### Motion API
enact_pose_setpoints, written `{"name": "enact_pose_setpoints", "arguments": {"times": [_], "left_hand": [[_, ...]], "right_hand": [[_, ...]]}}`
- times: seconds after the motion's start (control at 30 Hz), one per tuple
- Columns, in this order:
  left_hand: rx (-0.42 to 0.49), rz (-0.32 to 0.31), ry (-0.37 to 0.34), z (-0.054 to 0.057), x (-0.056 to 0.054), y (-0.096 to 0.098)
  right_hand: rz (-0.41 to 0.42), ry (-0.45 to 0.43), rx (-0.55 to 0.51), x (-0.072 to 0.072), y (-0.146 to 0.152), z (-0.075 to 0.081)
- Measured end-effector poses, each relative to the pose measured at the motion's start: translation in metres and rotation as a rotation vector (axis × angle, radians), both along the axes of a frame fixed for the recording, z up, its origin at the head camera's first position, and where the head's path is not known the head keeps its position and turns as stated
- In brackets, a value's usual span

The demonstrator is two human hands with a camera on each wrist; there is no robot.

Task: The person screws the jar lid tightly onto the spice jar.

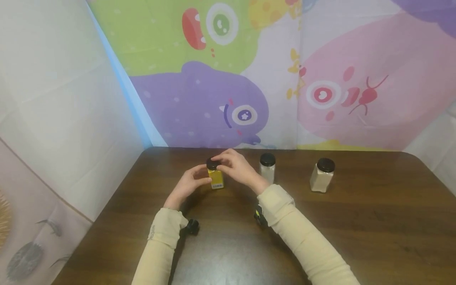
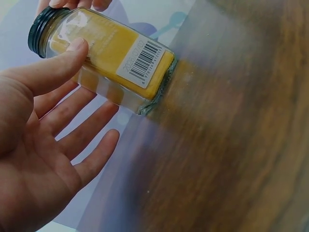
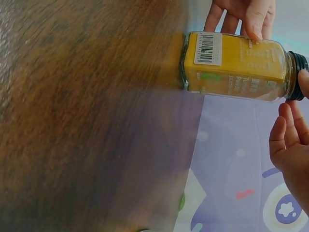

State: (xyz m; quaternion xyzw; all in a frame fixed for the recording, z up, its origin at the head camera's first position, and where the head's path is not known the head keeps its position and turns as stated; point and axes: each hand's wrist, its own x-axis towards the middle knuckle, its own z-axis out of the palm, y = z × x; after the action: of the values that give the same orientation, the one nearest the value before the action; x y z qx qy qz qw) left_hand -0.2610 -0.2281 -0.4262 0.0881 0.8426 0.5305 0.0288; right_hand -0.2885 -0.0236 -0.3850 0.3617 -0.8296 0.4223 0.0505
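Observation:
A square glass spice jar of yellow powder (image 1: 216, 180) stands upright at the back left of the table; I cannot tell whether its base touches the wood. My left hand (image 1: 186, 187) holds the jar's body, thumb on the near side and fingers around the far side. Its barcode label (image 2: 142, 62) shows in the left wrist view. At the top, my right hand (image 1: 238, 168) grips the black screw lid (image 3: 298, 76) between thumb and fingers. The lid sits on the jar's neck.
Right of the hands stands a jar of white contents (image 1: 267, 172) with a black lid, partly behind the right wrist. Farther right is a similar jar with pale beige contents (image 1: 322, 180). A cartoon-printed cloth (image 1: 213, 99) hangs behind the dark wooden table (image 1: 228, 245).

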Motion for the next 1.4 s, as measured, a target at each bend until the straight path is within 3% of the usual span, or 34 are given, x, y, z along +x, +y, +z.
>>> {"name": "enact_pose_setpoints", "arguments": {"times": [0.37,0.6,0.8,1.4], "left_hand": [[-0.017,0.006,0.004,0.0024,0.0009,0.0011],[-0.012,-0.001,-0.009,0.0016,0.0021,0.0024],[-0.019,0.011,-0.009,0.0017,0.0019,0.0023],[-0.002,-0.004,0.007,0.0022,0.0018,0.0007]], "right_hand": [[-0.020,0.043,-0.014,0.0012,0.0013,0.0001],[0.041,0.095,0.018,-0.0007,0.0001,-0.0030],[0.072,0.066,0.036,0.0004,-0.0014,-0.0027],[-0.014,0.075,-0.036,0.0001,0.0000,-0.0026]]}}
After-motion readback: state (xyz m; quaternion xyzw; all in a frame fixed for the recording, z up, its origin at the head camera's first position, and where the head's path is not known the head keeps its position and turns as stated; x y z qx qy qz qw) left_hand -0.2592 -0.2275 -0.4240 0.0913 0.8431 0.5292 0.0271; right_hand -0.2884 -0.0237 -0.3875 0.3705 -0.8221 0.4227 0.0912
